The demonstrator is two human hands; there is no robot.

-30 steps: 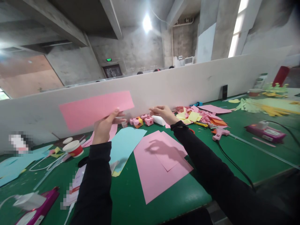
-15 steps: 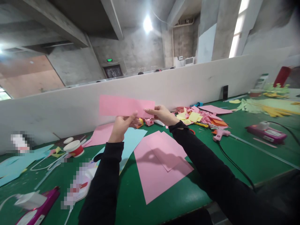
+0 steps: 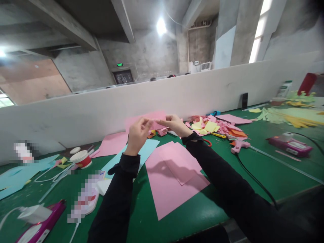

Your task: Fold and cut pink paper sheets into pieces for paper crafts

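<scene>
A pink paper strip [image 3: 157, 115] is held up over the table, in front of the white partition. My right hand [image 3: 176, 125] pinches its right end between thumb and fingers. My left hand [image 3: 138, 134] has its fingers closed at the strip's lower middle and covers part of it; blur hides the exact grip. Under my forearms lies a large pink sheet [image 3: 159, 195], with smaller pink pieces [image 3: 181, 170] on top. To its left a light blue sheet [image 3: 149, 148] sits partly behind my left wrist.
Pink and yellow paper scraps [image 3: 220, 125] are heaped right of my hands, beside a yellow cutter [image 3: 218, 135] and a pink glue gun [image 3: 239, 145] with a black cord. On the left stand a paper cup [image 3: 82, 160] and a purple power strip [image 3: 48, 222]. The white partition [image 3: 76, 114] bounds the back.
My left hand has moved slightly right and turned upward, its fingers now closer to my right hand. The strip shows less of its length and sits slightly lower. My right hand stays nearly in place.
</scene>
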